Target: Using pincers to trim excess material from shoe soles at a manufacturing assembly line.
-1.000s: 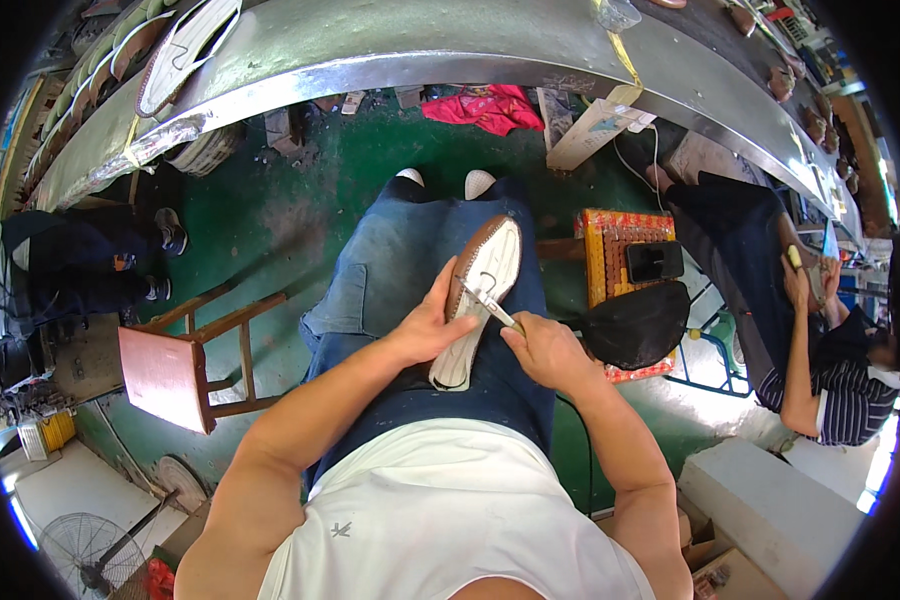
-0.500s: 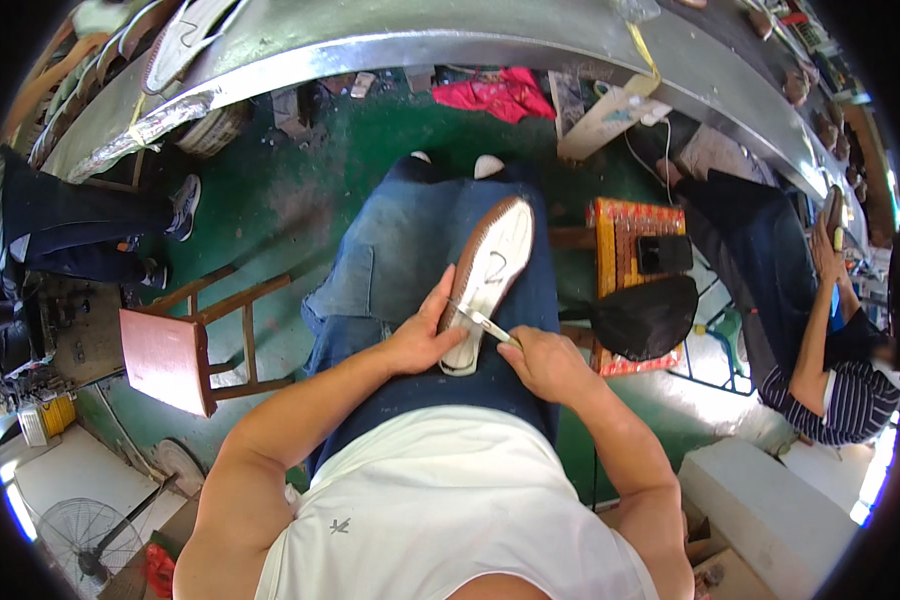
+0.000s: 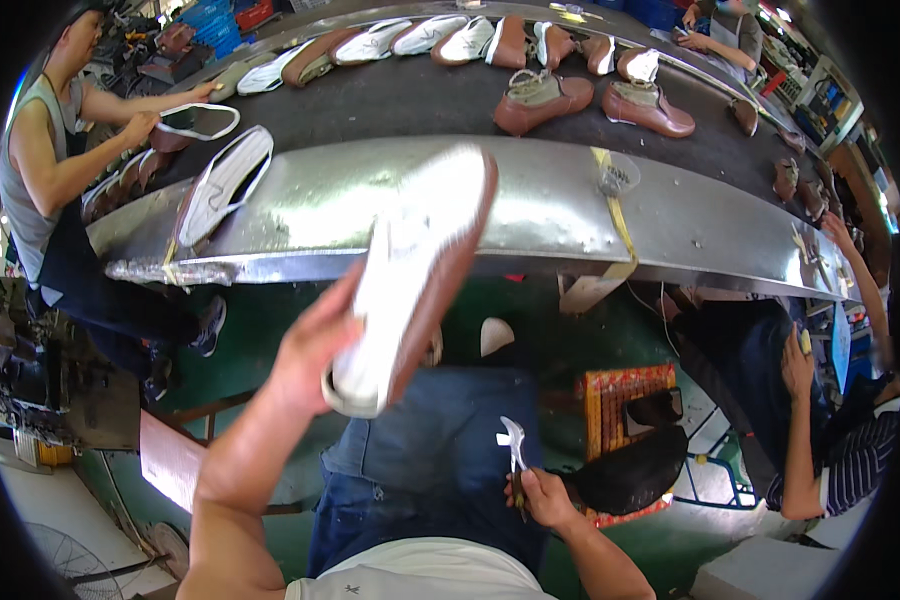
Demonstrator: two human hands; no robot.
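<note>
currently, the left hand (image 3: 310, 350) holds up a brown-and-white shoe (image 3: 415, 270), gripping it near the heel end. its thumb lies over the white face and is pressed in toward the rest of the hand, with the shoe pinched between; the other fingers are mostly hidden, so i cannot tell how they are spaced. the shoe is tilted, toe pointing up and to the right, white face toward the view, brown side along the right. it is in the air in front of the metal bench edge (image 3: 540, 200), and its outline is blurred.

lower down, the right hand (image 3: 545, 497) has its fingers curled around the handles of metal pincers (image 3: 515, 450), held upright over the blue jeans (image 3: 420, 480). a small white piece (image 3: 503, 439) shows beside their head; whether it is clamped there i cannot tell.

on the bench, a white-lined shoe upper (image 3: 202, 205) lies at the left, and two brown ankle-high shoes (image 3: 542, 103) stand farther back. to the right of the right hand, a black pouch (image 3: 630, 475) rests on the patterned seat (image 3: 602, 395).
</note>
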